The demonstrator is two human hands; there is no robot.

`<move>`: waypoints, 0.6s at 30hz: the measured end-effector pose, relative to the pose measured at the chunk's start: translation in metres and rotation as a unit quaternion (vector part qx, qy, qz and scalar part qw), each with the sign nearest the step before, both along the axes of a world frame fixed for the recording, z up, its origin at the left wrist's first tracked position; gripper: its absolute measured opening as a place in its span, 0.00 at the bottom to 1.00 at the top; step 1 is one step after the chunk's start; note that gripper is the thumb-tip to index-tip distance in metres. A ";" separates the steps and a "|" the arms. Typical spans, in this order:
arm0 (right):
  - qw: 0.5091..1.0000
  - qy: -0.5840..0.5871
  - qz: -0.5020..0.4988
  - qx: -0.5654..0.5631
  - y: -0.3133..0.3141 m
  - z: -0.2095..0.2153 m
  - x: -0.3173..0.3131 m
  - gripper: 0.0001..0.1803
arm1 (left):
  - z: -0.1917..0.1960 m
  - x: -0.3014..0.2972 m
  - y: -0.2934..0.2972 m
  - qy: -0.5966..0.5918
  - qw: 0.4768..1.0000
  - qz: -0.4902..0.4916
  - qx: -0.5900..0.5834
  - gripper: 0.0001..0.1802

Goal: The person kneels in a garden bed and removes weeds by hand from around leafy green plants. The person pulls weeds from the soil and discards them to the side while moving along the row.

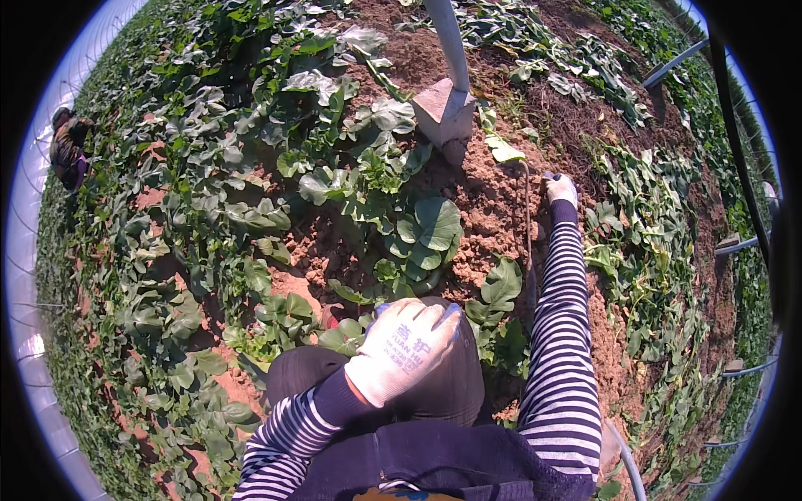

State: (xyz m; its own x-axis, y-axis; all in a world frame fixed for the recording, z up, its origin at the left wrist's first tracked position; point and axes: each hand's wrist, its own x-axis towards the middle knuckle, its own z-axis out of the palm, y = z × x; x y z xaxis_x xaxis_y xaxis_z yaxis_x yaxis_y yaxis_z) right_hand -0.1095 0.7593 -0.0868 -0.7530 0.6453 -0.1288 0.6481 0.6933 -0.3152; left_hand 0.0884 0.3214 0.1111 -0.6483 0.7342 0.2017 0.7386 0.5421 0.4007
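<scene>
My right hand (560, 189), grip too small to tell, was outstretched just right of a thin brown strand (527, 213) running lengthwise away from me; my left hand (408, 346), farther off by my knee (459, 384), had its grip hidden; limp leaves (642, 225) lay rightward

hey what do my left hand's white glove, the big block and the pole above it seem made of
White glove: probably matte knitted fabric, given its soft surface; the blue edge could be rubbery coating.
Block: likely dull, rough concrete, judging by its pale, angular faces.
Pole: smooth grey with slight sheen, perhaps metal, though plastic is possible.
</scene>
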 end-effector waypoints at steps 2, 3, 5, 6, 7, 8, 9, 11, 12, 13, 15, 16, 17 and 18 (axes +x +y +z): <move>1.000 -0.016 0.007 0.011 0.003 0.001 -0.002 0.26 | 0.001 -0.001 0.002 -0.007 1.000 0.000 -0.001 0.23; 1.000 -0.030 0.004 0.008 0.000 0.004 -0.004 0.25 | 0.001 -0.002 0.002 -0.014 1.000 0.000 -0.007 0.23; 0.998 -0.050 0.023 0.027 -0.003 0.008 -0.010 0.23 | -0.001 -0.003 0.002 -0.013 1.000 -0.004 -0.007 0.22; 0.998 -0.057 0.031 0.021 -0.004 0.010 -0.013 0.22 | -0.001 -0.003 0.002 -0.018 1.000 -0.006 -0.010 0.22; 0.994 -0.079 0.053 0.051 -0.005 0.012 -0.015 0.21 | -0.001 -0.003 0.002 -0.023 1.000 -0.009 -0.013 0.22; 0.991 -0.087 0.066 0.080 -0.005 0.010 -0.017 0.20 | -0.003 -0.003 0.003 -0.022 1.000 -0.009 -0.011 0.21; 0.986 -0.095 0.078 0.110 -0.006 0.009 -0.018 0.20 | -0.004 -0.004 0.004 -0.027 0.999 -0.013 -0.011 0.21; 0.981 -0.126 0.069 0.129 -0.011 0.009 -0.014 0.19 | -0.005 -0.005 0.006 -0.036 0.999 -0.018 -0.013 0.21; 0.982 -0.123 0.066 0.124 -0.017 0.012 -0.012 0.18 | -0.005 -0.004 0.006 -0.041 0.999 -0.014 -0.016 0.20; 0.983 -0.121 0.063 0.119 -0.024 0.015 -0.010 0.18 | -0.006 -0.005 0.005 -0.043 0.999 -0.010 -0.017 0.20; 0.987 -0.102 0.042 0.113 -0.034 0.020 -0.003 0.17 | -0.004 -0.004 0.005 -0.046 0.999 -0.006 -0.015 0.21; 0.993 -0.068 0.033 0.095 -0.026 0.013 -0.001 0.16 | -0.006 -0.004 0.005 -0.054 0.998 -0.009 -0.020 0.21; 0.995 -0.051 0.014 0.084 -0.022 0.008 0.001 0.16 | -0.005 -0.004 0.004 -0.052 0.998 -0.009 -0.023 0.22; 0.996 -0.037 -0.001 0.087 -0.014 0.002 0.003 0.16 | -0.005 -0.005 0.005 -0.050 0.998 -0.012 -0.022 0.22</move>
State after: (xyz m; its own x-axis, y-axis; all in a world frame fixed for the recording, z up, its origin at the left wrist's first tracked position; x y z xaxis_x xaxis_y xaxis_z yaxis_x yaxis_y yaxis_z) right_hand -0.1069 0.7449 -0.0844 -0.7448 0.6636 -0.0702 0.6660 0.7325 -0.1413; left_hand 0.0839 0.3260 0.1064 -0.6457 0.7565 0.1034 0.7090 0.5438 0.4489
